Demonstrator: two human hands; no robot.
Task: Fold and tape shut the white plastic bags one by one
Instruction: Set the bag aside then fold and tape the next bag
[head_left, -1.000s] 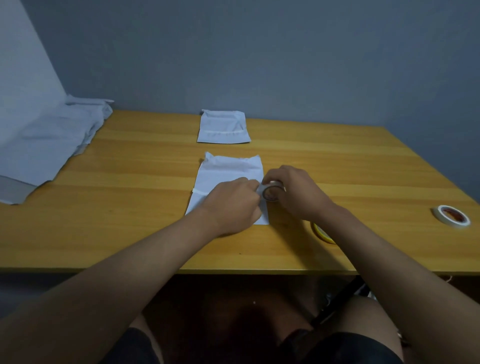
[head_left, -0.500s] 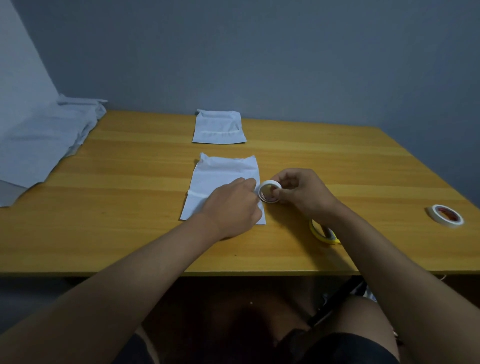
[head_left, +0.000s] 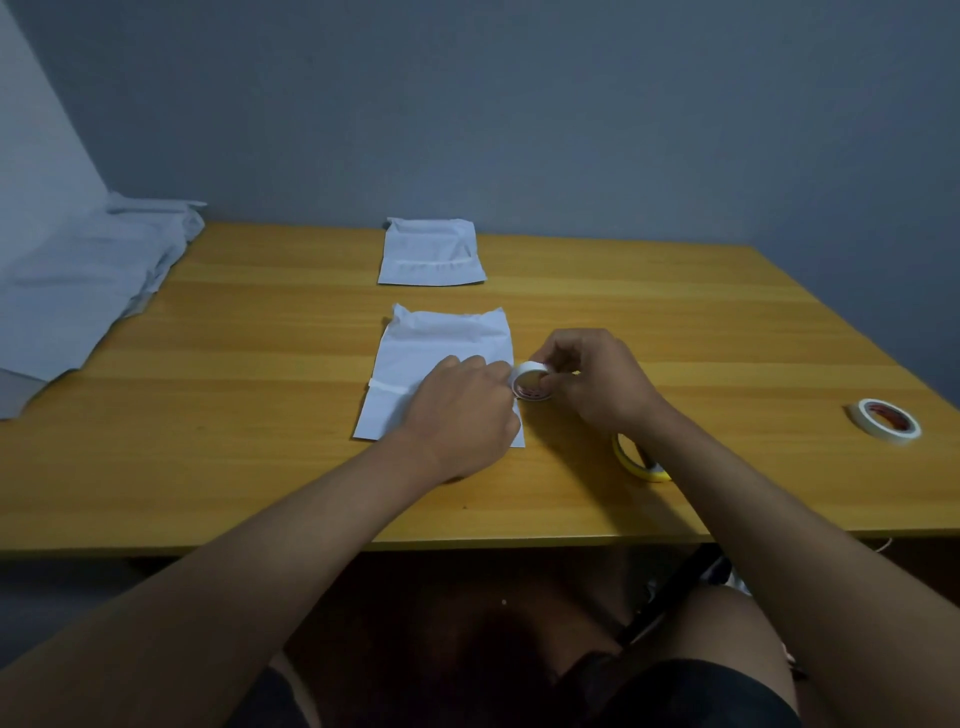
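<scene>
A white plastic bag (head_left: 441, 345) lies flat in the middle of the wooden table (head_left: 234, 415), a crease running across it. My left hand (head_left: 460, 410) rests on the bag's lower right part, fingers curled toward its right edge beside the tape roll; what the fingertips pinch is hidden. My right hand (head_left: 592, 384) grips a small white tape roll (head_left: 530, 382) just past the bag's right edge. A second white bag (head_left: 431, 254), folded, lies farther back near the wall.
A yellow tape roll (head_left: 636, 462) sits under my right wrist. Another white tape roll (head_left: 885, 421) lies at the table's right side. A pile of white bags (head_left: 78, 280) covers the left end. The grey wall stands behind.
My right hand has drawn the tape roll a little to the right, off the bag's edge. My left hand stays on the bag.
</scene>
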